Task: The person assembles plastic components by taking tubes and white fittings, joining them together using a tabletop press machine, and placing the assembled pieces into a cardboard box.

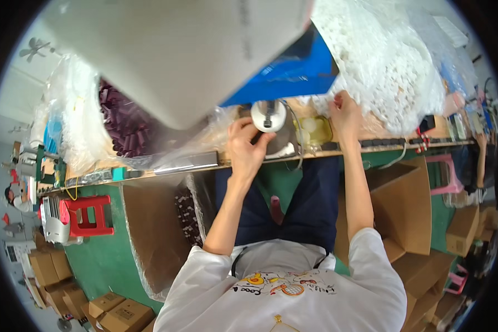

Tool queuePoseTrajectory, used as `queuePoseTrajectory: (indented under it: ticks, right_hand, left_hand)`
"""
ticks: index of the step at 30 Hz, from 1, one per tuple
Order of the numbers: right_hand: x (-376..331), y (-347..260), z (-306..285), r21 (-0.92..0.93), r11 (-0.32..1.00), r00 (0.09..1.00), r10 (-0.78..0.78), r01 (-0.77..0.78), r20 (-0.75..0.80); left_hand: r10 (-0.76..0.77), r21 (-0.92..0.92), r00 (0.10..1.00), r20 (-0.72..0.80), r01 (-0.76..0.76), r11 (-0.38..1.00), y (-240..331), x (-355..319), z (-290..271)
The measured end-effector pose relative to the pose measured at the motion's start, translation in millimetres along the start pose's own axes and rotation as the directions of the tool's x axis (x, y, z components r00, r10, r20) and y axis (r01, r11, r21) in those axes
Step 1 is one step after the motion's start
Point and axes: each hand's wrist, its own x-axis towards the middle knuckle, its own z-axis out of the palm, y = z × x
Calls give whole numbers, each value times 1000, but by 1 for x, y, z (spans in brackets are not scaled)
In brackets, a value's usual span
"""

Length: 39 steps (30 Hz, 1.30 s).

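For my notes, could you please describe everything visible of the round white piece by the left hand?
The round white piece looks like smooth plastic, with a dark, narrow part near its centre. It appears just below a blue object, face toward the camera. The left hand reaches its lower-left rim; grip unclear.

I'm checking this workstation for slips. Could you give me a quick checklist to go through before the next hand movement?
1. Left hand at the white disc: ok, fingers at its left side.
2. Left hand's grip firm: cannot tell from this view.
3. Right hand beside the heap of small white parts: ok, at its near left edge.
4. Part pinched in the right fingertips: cannot tell, too small.
5. Yellow tray between the two hands: ok.
6. Full view of the work surface: not ok, a large pale panel hides some of it.
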Motion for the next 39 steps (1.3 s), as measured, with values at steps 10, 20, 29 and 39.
queuePoseTrajectory:
  ticks: [10,20,29,39]
  right_hand:
    - [-16,-37,-21,552,833,990,-106,36,96]
    - [-55,-117,-12,616,734,824,-517,286,233]
    - [-74,-118,6,420,716,807,-585,558,-77]
    - [-14,8,-30,280,948,963,204,-151,-173]
  left_hand:
    - [-261,287,858,442,140,948,43,0,-114]
    - [-249,568,961,-124,274,776,-102,51,-137]
    - [-446,147,891,-82,453,879,-125,37,-145]
    - [-277,-456,959,59,273,847,3,10,-60]
